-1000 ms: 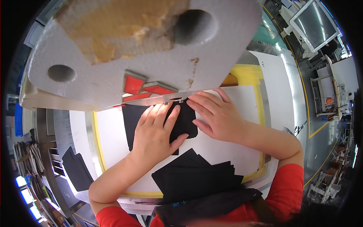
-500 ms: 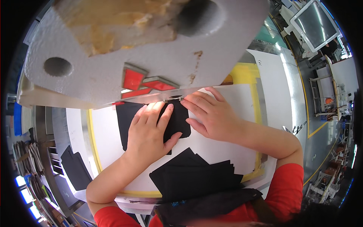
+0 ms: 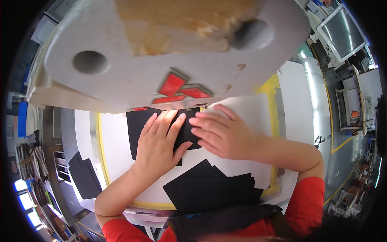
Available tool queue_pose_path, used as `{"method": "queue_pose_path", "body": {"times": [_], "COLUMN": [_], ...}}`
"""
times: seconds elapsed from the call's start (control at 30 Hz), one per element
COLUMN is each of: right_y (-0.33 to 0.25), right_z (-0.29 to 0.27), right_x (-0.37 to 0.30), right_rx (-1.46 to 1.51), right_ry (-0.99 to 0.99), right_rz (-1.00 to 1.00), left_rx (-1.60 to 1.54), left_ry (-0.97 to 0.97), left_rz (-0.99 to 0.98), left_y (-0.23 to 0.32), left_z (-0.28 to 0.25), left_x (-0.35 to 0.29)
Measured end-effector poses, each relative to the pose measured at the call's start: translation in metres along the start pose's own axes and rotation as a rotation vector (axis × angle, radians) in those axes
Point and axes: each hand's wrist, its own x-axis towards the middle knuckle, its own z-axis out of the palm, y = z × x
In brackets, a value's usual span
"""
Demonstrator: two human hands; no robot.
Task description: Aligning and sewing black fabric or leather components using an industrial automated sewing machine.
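Note:
A flat black fabric piece (image 3: 135, 135) lies under the head of a white sewing machine (image 3: 121, 78), its far edge hidden by the machine. My left hand (image 3: 158, 141) rests palm down on the cloth, fingers spread and thumb out to the right. Over the cloth's right edge lies my right hand (image 3: 223, 135), its fingers stretched to the left and slightly parted. Neither hand grips anything. Small metal parts show at the machine's lower edge, just beyond the fingertips. Closer to me sits a fanned stack of black pieces (image 3: 209, 185).
Yellow tape (image 3: 101, 149) borders the white work surface (image 3: 115, 137). More dark pieces (image 3: 84, 177) lie at the left edge. The bulky machine head fills the space above my hands. A screen (image 3: 342, 32) stands far right, by a marked walkway.
My right hand has drawn back toward me from the machine's metal parts, its fingers flatter on the cloth's edge. My left hand stays almost in place. The machine head appears farther right in the picture.

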Motion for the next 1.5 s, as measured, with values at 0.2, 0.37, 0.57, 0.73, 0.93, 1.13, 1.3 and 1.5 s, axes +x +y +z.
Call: {"method": "queue_pose_path", "body": {"times": [0.2, 0.37, 0.57, 0.73, 0.93, 1.13, 1.3, 1.5], "right_y": [-0.049, -0.072, -0.062, -0.064, -0.044, -0.046, -0.016, -0.007], "right_z": [0.017, 0.021, 0.037, 0.039, 0.025, 0.003, -0.035, -0.161], "right_x": [0.037, 0.078, 0.061, 0.052, 0.022, 0.027, 0.025, -0.061], "right_rx": [0.065, -0.301, -0.313, -0.431, -0.477, -0.254, -0.068, -0.232], "right_ry": [-0.192, -0.395, -0.043, -0.102, -0.093, -0.155, 0.051, 0.617], "right_rz": [-0.128, -0.239, -0.218, -0.220, -0.144, 0.114, 0.427, 1.079], "left_rx": [-0.014, 0.164, 0.331, 0.026, -0.166, -0.124, -0.117, -0.105], "left_ry": [0.070, 0.203, 0.368, 0.302, 0.285, 0.309, 0.069, 0.117], "left_rz": [-0.126, -0.438, -1.094, -1.024, -1.169, -1.028, -0.898, -0.785], "left_y": [-0.014, -0.044, -0.127, -0.148, -0.150, -0.165, -0.226, -0.284], "left_z": [-0.031, -0.061, -0.106, -0.099, -0.083, -0.104, -0.106, -0.115], "left_x": [-0.033, -0.097, -0.227, -0.297, -0.290, -0.273, -0.271, -0.340]}}
